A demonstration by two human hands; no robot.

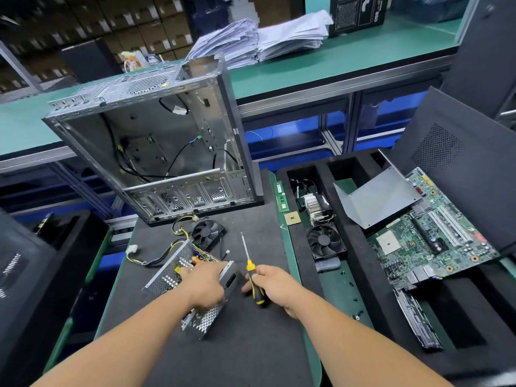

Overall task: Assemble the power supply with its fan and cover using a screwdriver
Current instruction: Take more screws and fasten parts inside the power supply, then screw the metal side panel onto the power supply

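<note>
We saw the power supply (178,277) lying on the dark mat (251,344) in front of the empty computer case (156,141). It was a metal box of perforated sheet, open on top, with a copper coil and coloured wires showing inside. Yellow and black cables ran from it to a white plug, and a black fan (208,231) lay just behind it. The left hand (208,286) gripped its near edge. The right hand (275,286) closed around the yellow and black handle of the screwdriver (251,270), whose tip pointed away.
</note>
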